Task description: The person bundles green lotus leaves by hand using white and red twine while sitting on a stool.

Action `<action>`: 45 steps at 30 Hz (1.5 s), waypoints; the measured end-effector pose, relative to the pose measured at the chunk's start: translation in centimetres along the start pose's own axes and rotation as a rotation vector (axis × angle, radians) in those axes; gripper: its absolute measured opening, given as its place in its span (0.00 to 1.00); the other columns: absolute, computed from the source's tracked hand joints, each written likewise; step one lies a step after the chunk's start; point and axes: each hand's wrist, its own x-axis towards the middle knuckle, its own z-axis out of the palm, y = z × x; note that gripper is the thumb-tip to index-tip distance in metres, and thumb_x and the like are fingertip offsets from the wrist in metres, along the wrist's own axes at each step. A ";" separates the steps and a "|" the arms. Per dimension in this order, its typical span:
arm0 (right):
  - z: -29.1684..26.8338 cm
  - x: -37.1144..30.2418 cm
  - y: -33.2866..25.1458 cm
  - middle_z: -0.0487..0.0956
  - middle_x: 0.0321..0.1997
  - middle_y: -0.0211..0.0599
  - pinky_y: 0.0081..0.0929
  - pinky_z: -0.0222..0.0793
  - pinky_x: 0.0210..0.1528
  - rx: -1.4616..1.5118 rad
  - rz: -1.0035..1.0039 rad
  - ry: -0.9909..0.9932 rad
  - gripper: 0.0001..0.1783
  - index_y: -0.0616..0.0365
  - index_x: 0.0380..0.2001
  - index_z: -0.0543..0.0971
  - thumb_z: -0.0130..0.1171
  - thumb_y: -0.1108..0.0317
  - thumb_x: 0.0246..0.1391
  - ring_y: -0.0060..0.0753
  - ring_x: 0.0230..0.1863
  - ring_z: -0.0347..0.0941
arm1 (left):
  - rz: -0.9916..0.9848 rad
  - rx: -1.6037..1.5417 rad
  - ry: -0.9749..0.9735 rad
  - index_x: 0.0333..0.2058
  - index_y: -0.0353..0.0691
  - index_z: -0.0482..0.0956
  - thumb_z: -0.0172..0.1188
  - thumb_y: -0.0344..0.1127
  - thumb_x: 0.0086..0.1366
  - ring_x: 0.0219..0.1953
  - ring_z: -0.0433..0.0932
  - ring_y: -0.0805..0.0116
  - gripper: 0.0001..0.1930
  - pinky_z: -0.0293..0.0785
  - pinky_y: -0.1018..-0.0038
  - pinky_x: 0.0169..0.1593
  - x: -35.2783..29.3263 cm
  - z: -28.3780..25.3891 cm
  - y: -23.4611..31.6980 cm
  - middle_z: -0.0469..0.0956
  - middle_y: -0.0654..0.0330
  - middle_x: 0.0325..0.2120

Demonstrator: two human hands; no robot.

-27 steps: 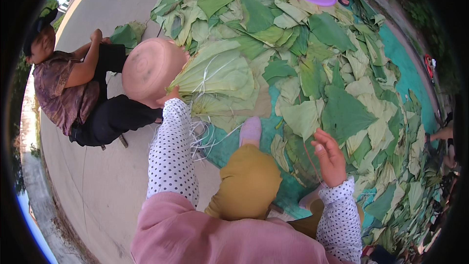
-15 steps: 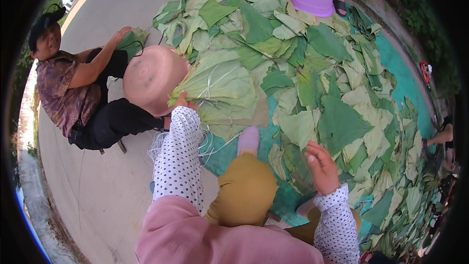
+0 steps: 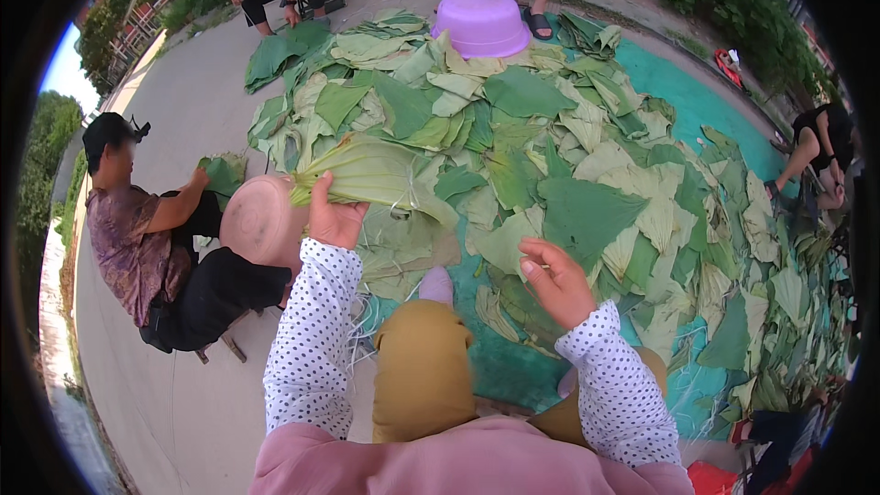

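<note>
My left hand [image 3: 336, 217] is closed around the narrow gathered end of a bundle of folded lotus leaves [image 3: 362, 168]. White string [image 3: 401, 211] runs across the bundle, which is lifted and tilted, with its broad end pointing right. Beneath it more flattened pale leaves [image 3: 394, 257] lie by my foot. My right hand [image 3: 559, 286] hovers over the leaf pile with its fingers loosely bent and apart, and nothing shows in it. A pale folded leaf [image 3: 504, 243] is nearest to its fingertips, and a large dark green leaf [image 3: 591, 211] lies beyond.
Heaped leaves [image 3: 532, 92] cover a green ground sheet [image 3: 513, 367]. A pink tub [image 3: 258, 220] lies tipped at left, beside a seated person [image 3: 137, 238] handling leaves. A purple basin [image 3: 481, 26] rests on the far leaves. Other people sit around the edges. Loose white string [image 3: 362, 330] trails near my knee.
My left hand has raised the leaf bundle and turned it, so its underside edge and string now face me. My right hand remains over the pile. The view has shifted, showing more people behind.
</note>
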 end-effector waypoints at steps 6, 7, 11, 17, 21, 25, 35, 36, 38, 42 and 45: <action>-2.4 0.8 -2.2 0.58 0.68 0.50 0.39 0.55 0.65 -0.457 -0.268 0.255 0.40 0.60 0.63 0.60 0.65 0.60 0.50 0.48 0.67 0.57 | -0.136 -0.023 -0.287 0.56 0.41 0.67 0.54 0.45 0.66 0.55 0.71 0.59 0.23 0.71 0.59 0.56 -4.6 12.0 -3.8 0.72 0.55 0.54; -2.7 1.0 -2.8 0.57 0.69 0.51 0.41 0.50 0.67 -0.559 -0.343 0.286 0.43 0.60 0.64 0.59 0.66 0.58 0.48 0.50 0.68 0.54 | -0.151 -0.030 -0.296 0.56 0.41 0.67 0.53 0.46 0.66 0.56 0.71 0.58 0.24 0.70 0.59 0.57 -5.2 13.4 -4.4 0.72 0.55 0.55; -4.9 1.5 -3.6 0.62 0.67 0.44 0.44 0.50 0.64 -0.692 -0.479 0.419 0.41 0.56 0.63 0.63 0.64 0.69 0.43 0.47 0.63 0.60 | -0.239 -0.110 -0.358 0.57 0.40 0.66 0.53 0.48 0.66 0.56 0.71 0.57 0.25 0.69 0.58 0.58 -6.5 18.3 -8.2 0.71 0.55 0.55; -7.2 0.7 -3.3 0.68 0.63 0.35 0.41 0.57 0.54 -0.886 -0.548 0.473 0.40 0.53 0.60 0.67 0.58 0.79 0.36 0.41 0.54 0.66 | -0.352 -0.111 -0.387 0.58 0.39 0.65 0.56 0.44 0.65 0.57 0.70 0.55 0.26 0.64 0.54 0.61 -7.3 19.4 -14.4 0.71 0.53 0.55; -6.5 0.6 -3.8 0.69 0.62 0.39 0.42 0.54 0.59 -0.813 -0.493 0.411 0.32 0.55 0.58 0.70 0.60 0.72 0.45 0.43 0.57 0.66 | -0.508 -0.109 -0.335 0.57 0.36 0.65 0.55 0.34 0.63 0.56 0.70 0.52 0.24 0.65 0.53 0.61 -5.3 17.7 -16.0 0.71 0.51 0.54; -7.0 -0.2 -3.1 0.70 0.62 0.41 0.41 0.51 0.66 -0.642 -0.381 0.366 0.25 0.57 0.56 0.72 0.57 0.60 0.57 0.44 0.60 0.65 | -0.485 -0.064 -0.327 0.56 0.35 0.65 0.54 0.33 0.63 0.55 0.71 0.53 0.22 0.65 0.56 0.60 -5.3 18.1 -16.4 0.72 0.52 0.52; -5.3 3.1 -1.0 0.75 0.39 0.40 0.30 0.70 0.46 -0.112 -0.119 0.486 0.12 0.63 0.35 0.76 0.63 0.67 0.51 0.36 0.42 0.74 | -0.315 0.114 -0.384 0.51 0.32 0.69 0.54 0.32 0.64 0.50 0.75 0.59 0.17 0.69 0.62 0.56 -8.9 18.1 -15.5 0.75 0.53 0.48; -5.3 3.2 -0.7 0.75 0.39 0.40 0.30 0.70 0.46 -0.113 -0.124 0.482 0.12 0.63 0.35 0.76 0.63 0.67 0.51 0.36 0.42 0.74 | -0.297 0.104 -0.355 0.51 0.32 0.69 0.54 0.31 0.64 0.50 0.75 0.59 0.17 0.69 0.61 0.56 -9.1 18.0 -15.5 0.75 0.53 0.47; -5.7 3.1 -0.3 0.74 0.39 0.40 0.31 0.70 0.46 -0.032 -0.136 0.460 0.08 0.62 0.32 0.76 0.62 0.70 0.50 0.36 0.41 0.72 | -0.349 0.080 -0.360 0.52 0.32 0.68 0.53 0.30 0.64 0.50 0.75 0.58 0.18 0.69 0.61 0.56 -8.7 17.8 -15.2 0.74 0.53 0.47; -5.5 3.0 -0.5 0.74 0.37 0.38 0.30 0.69 0.45 -0.174 -0.249 0.504 0.04 0.60 0.32 0.76 0.59 0.75 0.52 0.34 0.42 0.71 | -0.349 0.040 -0.362 0.53 0.34 0.67 0.54 0.30 0.64 0.52 0.73 0.57 0.19 0.68 0.60 0.57 -7.9 17.2 -14.6 0.73 0.53 0.49; -5.7 2.8 -1.2 0.74 0.39 0.38 0.26 0.68 0.48 -0.049 -0.262 0.536 0.04 0.59 0.33 0.76 0.59 0.75 0.53 0.32 0.43 0.72 | -0.322 -0.009 -0.304 0.54 0.35 0.67 0.54 0.31 0.63 0.54 0.71 0.56 0.20 0.67 0.58 0.59 -6.5 16.7 -14.3 0.73 0.53 0.51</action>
